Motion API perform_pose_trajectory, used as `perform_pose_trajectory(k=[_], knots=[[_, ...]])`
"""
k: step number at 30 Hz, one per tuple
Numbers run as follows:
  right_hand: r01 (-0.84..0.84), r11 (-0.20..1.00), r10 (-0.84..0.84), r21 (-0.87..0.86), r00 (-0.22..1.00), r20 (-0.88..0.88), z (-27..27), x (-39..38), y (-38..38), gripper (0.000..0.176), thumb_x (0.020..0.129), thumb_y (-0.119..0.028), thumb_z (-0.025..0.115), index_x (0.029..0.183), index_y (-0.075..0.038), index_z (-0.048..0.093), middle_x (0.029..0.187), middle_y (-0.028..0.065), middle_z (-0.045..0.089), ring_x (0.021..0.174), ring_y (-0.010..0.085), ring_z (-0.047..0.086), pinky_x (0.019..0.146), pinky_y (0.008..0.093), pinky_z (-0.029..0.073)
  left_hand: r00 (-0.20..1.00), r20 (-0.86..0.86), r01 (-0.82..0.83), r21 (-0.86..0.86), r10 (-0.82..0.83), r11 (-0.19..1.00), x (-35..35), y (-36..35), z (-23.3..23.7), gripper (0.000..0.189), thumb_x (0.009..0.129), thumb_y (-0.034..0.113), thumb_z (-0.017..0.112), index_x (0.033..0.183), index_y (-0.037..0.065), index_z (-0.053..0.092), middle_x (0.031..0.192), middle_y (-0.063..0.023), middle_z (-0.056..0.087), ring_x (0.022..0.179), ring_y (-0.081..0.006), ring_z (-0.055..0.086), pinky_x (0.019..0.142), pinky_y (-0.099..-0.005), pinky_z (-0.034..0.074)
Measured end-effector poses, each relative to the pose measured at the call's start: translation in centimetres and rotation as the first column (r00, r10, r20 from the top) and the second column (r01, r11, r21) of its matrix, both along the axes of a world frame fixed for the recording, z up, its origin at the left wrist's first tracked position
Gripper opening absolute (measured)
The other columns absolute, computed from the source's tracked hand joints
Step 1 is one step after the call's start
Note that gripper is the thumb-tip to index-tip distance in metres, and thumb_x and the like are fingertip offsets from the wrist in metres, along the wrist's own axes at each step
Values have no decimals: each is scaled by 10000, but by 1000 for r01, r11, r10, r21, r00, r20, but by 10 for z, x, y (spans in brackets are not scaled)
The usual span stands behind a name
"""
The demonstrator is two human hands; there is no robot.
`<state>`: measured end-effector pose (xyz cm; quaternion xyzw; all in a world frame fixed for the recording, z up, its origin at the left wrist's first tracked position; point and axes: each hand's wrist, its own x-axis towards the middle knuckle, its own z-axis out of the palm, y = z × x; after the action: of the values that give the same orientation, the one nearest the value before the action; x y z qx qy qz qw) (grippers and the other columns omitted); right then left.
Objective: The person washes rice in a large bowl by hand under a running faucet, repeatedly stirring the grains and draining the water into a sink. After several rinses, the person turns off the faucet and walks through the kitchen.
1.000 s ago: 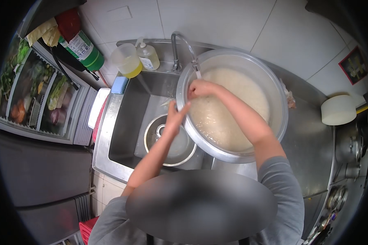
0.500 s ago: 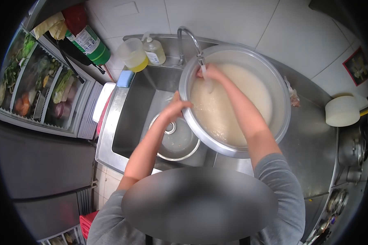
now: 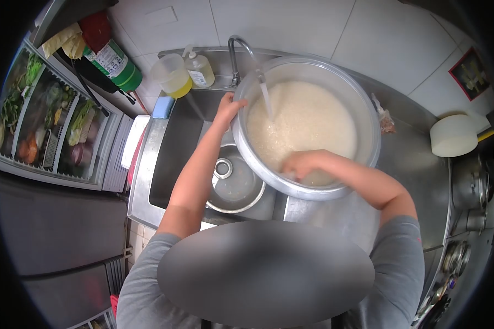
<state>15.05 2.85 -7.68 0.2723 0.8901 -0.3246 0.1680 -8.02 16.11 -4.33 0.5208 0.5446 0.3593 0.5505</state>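
Left hand [image 3: 229, 109] holds pot [image 3: 366, 112] by its left edge.
Right hand [image 3: 299, 164] inside near edge, fingers' spread unclear; green container [image 3: 127, 77], label illegible.

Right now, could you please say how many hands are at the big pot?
2: left hand at the left rim of the big pot, right hand in its cloudy contents.

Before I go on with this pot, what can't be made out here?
All in the head view:
- Right hand: finger ends, hidden by cloudy water.
- Pot: bottom, under that water.
- Bowl: left side, behind left arm.
- Bottle: label too small.
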Motion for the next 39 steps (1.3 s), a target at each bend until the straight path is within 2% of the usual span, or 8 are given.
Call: perform_pose_trajectory(k=[5,11,18,23,27,29,35,39], knots=[[223,961,-135,-163,892,431,74,10,26,283,718,-248,635,937,-68,639,933,80,632,876,222,580,784,329,439,992,76,-95,-76,100,993,-4,-97,15,585,714,249,687,1130,-19,375,980,-182,549,828,-208,575,683,-316,479],[815,519,-799,-256,357,-484,13,-27,124,238,803,-248,565,888,-38,642,831,88,635,819,147,590,727,274,451,926,357,-101,-76,122,992,20,-166,-3,558,738,137,631,1137,-8,268,985,-179,508,739,-211,591,540,-308,508],[859,499,-753,-110,368,-545,24,-53,163,271,817,-226,548,945,7,599,859,103,620,800,184,604,743,305,478,967,249,92,-135,-56,987,-15,-117,8,606,672,123,626,1135,2,255,905,-160,512,607,-206,584,384,-296,460],[381,357,-928,-853,247,-278,59,-61,157,251,778,-155,593,941,34,574,867,141,609,782,224,613,681,329,516,959,182,255,-208,-219,944,-34,-61,23,574,679,67,587,1146,-10,263,887,-138,504,593,-175,603,426,-285,519],[700,547,-808,-459,297,-509,26,-67,177,244,767,-137,599,948,24,570,866,143,609,785,223,614,663,322,518,942,227,286,-167,-246,944,-29,-38,17,498,744,130,565,1152,0,311,891,-114,527,630,-155,607,510,-246,529],[783,323,-811,-532,-60,-581,32,-74,161,244,772,-133,592,971,7,568,893,135,606,812,228,609,707,329,506,930,260,303,-134,-261,944,-28,-33,13,441,802,202,548,1145,4,352,898,-98,535,654,-149,609,540,-229,529],[892,213,-174,399,436,-883,-12,-107,131,347,805,-145,543,1102,31,507,1111,175,550,959,278,572,808,310,449,882,444,249,-148,-160,957,-15,-32,14,703,821,634,283,1223,64,369,1033,-86,539,892,-165,573,695,-348,510],[602,798,-409,-14,525,-747,35,-89,33,367,809,-227,536,1110,-17,536,1126,152,541,991,276,554,845,353,424,848,528,95,-228,41,969,-5,-36,12,705,826,614,324,1234,42,375,1183,-116,474,1047,-206,493,865,-343,418]])
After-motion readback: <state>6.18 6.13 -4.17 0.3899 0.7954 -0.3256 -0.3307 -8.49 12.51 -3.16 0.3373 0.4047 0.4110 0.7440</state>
